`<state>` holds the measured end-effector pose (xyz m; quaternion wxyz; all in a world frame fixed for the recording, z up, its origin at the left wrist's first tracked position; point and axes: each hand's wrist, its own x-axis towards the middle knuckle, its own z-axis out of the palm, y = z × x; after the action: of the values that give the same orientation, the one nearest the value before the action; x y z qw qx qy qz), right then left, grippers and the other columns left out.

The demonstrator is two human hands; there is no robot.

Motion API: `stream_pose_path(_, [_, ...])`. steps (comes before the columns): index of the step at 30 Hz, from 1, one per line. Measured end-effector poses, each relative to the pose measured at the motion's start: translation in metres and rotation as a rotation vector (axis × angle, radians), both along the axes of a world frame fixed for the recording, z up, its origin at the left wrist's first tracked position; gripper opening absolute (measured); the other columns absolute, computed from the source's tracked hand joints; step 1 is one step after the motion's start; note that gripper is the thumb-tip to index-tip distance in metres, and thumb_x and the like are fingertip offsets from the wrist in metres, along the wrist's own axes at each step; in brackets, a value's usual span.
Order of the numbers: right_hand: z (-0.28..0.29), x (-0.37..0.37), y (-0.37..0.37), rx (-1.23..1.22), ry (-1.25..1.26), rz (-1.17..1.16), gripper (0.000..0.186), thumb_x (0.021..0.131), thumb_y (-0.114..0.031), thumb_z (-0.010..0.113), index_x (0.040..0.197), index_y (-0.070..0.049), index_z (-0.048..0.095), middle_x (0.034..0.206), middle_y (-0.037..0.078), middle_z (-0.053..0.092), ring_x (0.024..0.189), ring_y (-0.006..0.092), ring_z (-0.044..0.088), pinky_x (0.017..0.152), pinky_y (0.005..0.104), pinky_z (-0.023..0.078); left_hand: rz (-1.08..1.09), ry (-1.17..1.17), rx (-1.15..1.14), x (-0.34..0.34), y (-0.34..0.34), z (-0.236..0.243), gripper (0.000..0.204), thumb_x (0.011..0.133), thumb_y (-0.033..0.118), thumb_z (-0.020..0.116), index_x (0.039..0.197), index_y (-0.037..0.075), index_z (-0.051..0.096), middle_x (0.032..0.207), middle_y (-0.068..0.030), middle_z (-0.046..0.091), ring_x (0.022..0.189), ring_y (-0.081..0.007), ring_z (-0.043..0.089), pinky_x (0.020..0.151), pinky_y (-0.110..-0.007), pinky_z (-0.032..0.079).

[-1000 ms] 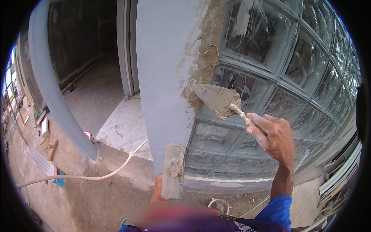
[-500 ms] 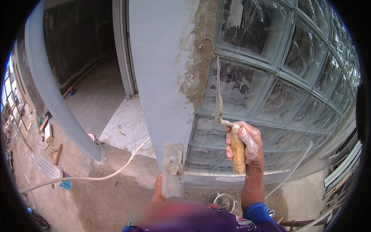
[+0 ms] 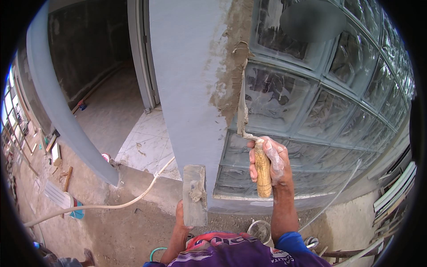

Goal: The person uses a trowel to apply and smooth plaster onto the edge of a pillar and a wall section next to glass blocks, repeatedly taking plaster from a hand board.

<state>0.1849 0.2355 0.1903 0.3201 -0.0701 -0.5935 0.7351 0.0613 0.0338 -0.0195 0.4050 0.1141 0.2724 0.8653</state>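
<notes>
My right hand (image 3: 279, 164) is closed round the wooden handle of a trowel (image 3: 263, 178), both smeared with pale mortar. The trowel's narrow blade points up, seen nearly edge-on, along the seam between a grey-white wall column (image 3: 187, 80) and a glass block wall (image 3: 280, 100). Wet brown mortar (image 3: 231, 86) runs up this seam, rough and ragged at its left edge. Lower and to the left, my left hand (image 3: 181, 222) holds a flat rectangular mortar board (image 3: 192, 178) from behind, its fingers mostly hidden. A small lump of mortar (image 3: 197, 194) sticks to the board's face.
At left, a pale hose (image 3: 111, 205) crosses to the doorway with a tiled floor (image 3: 147, 138). A bucket (image 3: 260, 231) stands below the glass wall. Another bucket (image 3: 76, 209) is at far left. Long strips (image 3: 393, 187) lie stacked at right.
My right hand has shifted left with the trowel, bringing its blade to the mortar seam. The board has moved slightly left, and more of my left forearm shows.
</notes>
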Motion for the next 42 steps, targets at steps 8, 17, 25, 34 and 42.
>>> stream_pose_path(8, [-0.038, 0.018, -0.004, -0.119, -0.046, 0.036, 0.039, 0.095, -0.03, 0.051, 0.102, 0.008, 0.056, 0.069, 0.01, 0.057, 0.045, 0.0164, 0.057, 0.037, 0.0274, 0.047, -0.03, 0.006, -0.004, -0.002, 0.0, -0.002, 0.032, 0.084, 0.026, 0.059, 0.105, 0.002, 0.058, 0.084, -0.0063, 0.064, 0.068, -0.0166, 0.064, 0.057, -0.031, 0.054])
stream_pose_path(17, [0.033, 0.004, 0.005, 0.116, 0.044, -0.1, 0.041, 0.095, -0.031, 0.05, 0.103, 0.008, 0.056, 0.068, 0.009, 0.057, 0.045, 0.0145, 0.058, 0.036, 0.0246, 0.046, -0.014, -0.014, -0.027, -0.001, 0.0, -0.002, 0.034, 0.086, 0.029, 0.057, 0.107, 0.002, 0.057, 0.085, -0.0066, 0.063, 0.069, -0.0178, 0.064, 0.057, -0.032, 0.054])
stream_pose_path(25, [0.005, 0.004, 0.001, 0.073, -0.037, -0.055, 0.042, 0.095, -0.033, 0.05, 0.102, 0.008, 0.056, 0.068, 0.008, 0.057, 0.045, 0.0133, 0.057, 0.036, 0.0238, 0.046, -0.011, -0.088, 0.035, -0.001, -0.001, -0.008, 0.034, 0.086, 0.029, 0.057, 0.107, 0.001, 0.057, 0.087, -0.0076, 0.065, 0.072, -0.0184, 0.065, 0.06, -0.032, 0.055])
stream_pose_path(34, [0.023, 0.042, 0.007, 0.362, -0.112, -0.291, 0.027, 0.091, -0.025, 0.059, 0.093, 0.002, 0.058, 0.065, 0.006, 0.056, 0.047, 0.0121, 0.057, 0.041, 0.0241, 0.045, -0.023, 0.027, -0.066, -0.006, 0.001, -0.008, 0.032, 0.086, 0.028, 0.058, 0.105, 0.002, 0.059, 0.087, -0.0076, 0.065, 0.072, -0.0179, 0.066, 0.06, -0.033, 0.055])
stream_pose_path(42, [0.085, 0.026, 0.006, 0.849, -0.274, -0.511, 0.02, 0.086, -0.019, 0.064, 0.09, 0.001, 0.059, 0.062, 0.005, 0.057, 0.05, 0.0105, 0.058, 0.046, 0.0253, 0.045, -0.099, -0.048, -0.034, -0.002, 0.003, -0.012, 0.027, 0.084, 0.023, 0.058, 0.103, 0.003, 0.059, 0.084, -0.0072, 0.064, 0.069, -0.0188, 0.065, 0.058, -0.033, 0.055])
